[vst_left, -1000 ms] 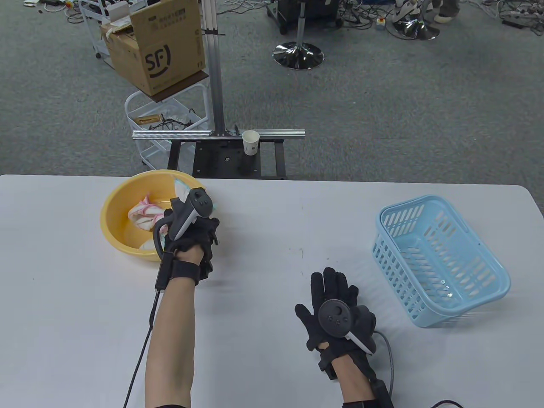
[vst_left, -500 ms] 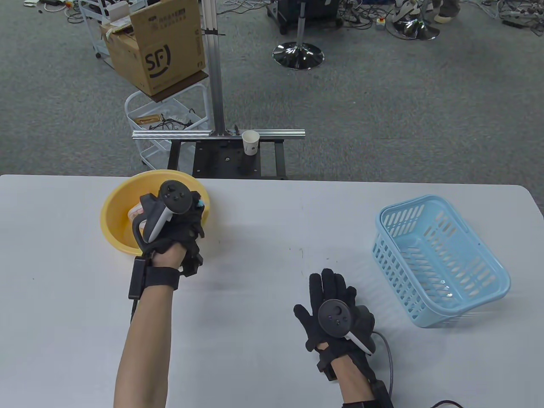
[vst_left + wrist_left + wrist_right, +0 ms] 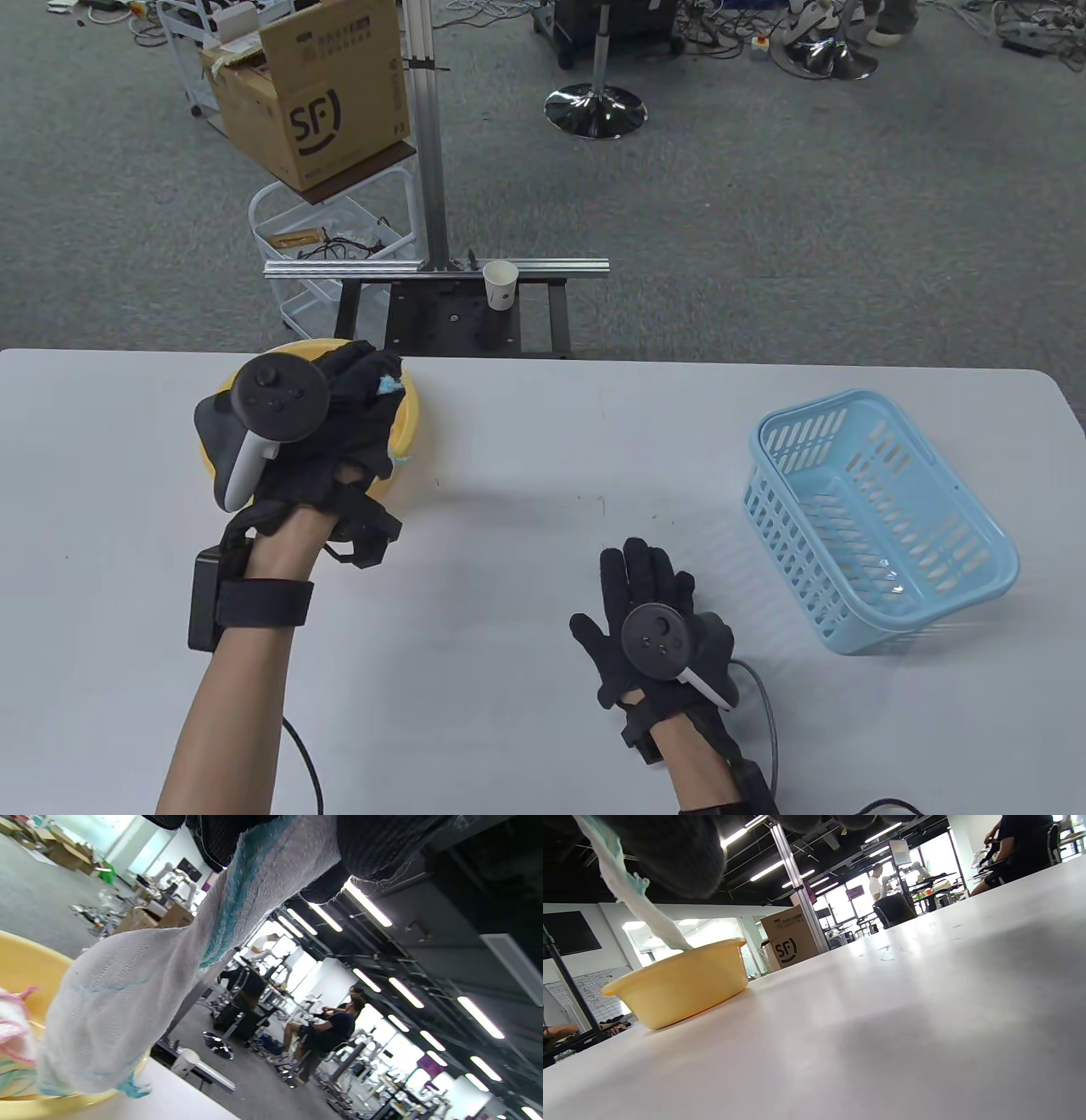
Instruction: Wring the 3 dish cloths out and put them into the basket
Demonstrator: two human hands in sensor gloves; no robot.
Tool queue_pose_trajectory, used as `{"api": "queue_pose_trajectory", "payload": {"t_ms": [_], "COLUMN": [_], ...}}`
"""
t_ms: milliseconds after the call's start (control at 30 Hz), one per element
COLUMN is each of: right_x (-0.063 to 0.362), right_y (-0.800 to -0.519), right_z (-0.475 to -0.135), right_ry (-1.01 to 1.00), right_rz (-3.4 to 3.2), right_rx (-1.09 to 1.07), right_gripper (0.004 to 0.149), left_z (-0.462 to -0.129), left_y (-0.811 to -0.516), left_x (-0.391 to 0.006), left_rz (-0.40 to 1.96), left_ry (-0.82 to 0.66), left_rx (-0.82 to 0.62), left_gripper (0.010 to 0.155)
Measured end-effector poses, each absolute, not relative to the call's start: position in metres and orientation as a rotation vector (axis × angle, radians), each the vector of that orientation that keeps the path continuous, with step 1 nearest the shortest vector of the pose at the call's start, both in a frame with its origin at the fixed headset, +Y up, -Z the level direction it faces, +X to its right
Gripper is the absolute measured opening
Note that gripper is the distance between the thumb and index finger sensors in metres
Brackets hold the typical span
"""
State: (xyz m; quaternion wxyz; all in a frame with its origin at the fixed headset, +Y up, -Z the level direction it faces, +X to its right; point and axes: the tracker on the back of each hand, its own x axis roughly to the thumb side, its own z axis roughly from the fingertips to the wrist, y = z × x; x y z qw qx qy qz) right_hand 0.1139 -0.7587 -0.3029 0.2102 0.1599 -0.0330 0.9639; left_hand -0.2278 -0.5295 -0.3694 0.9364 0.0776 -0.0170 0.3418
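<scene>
Cardboard box [image 3: 318, 93] — reads "SF".

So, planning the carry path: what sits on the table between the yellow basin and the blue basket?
Only bare table lies between yellow basin and blue basket in the table view; the right hand rests nearer.

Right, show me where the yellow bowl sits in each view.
Table view: yellow bowl left of centre at the table's far edge, mostly hidden under the left hand.
Left wrist view: bottom-left corner.
Right wrist view: left of centre.
Shared landmark: the white-and-blue cloth hanging into it.
</scene>
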Motion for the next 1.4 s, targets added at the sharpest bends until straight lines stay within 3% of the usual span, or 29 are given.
{"api": "queue_pose_trajectory", "payload": {"t_ms": [200,400,600,900,1000,1133,1233,1400], "right_x": [0.102,0.096,0.086,0.09,0.094,0.102,0.114,0.134], "right_y": [-0.752,-0.741,-0.717,-0.722,-0.721,-0.723,-0.727,-0.735], "right_z": [-0.299,-0.293,-0.277,-0.274,-0.276,-0.278,-0.282,-0.289], "right_ry": [-0.143,-0.304,-0.537,-0.534,-0.552,-0.601,-0.57,-0.485], "right_rz": [2.646,2.554,2.425,2.278,2.252,2.189,2.108,1.895], "right_rx": [0.548,0.651,0.765,0.637,0.587,0.467,0.314,0.126], "right_gripper": [0.086,0.089,0.095,0.102,0.093,0.06,0.053,0.054], "left_z": [-0.343,-0.325,-0.311,-0.292,-0.283,-0.272,-0.261,-0.256], "left_y": [-0.508,-0.507,-0.522,-0.553,-0.562,-0.568,-0.572,-0.588], "left_x": [-0.21,-0.187,-0.152,-0.102,-0.093,-0.092,-0.101,-0.125], "left_rz": [0.707,0.744,0.765,0.8,0.827,0.841,0.851,0.877], "left_ry": [-0.124,-0.211,-0.303,-0.422,-0.452,-0.477,-0.474,-0.417], "left_rx": [0.204,0.19,0.155,0.068,0.085,0.091,0.127,0.159], "left_gripper": [0.053,0.054,0.054,0.054,0.054,0.053,0.053,0.052]}}
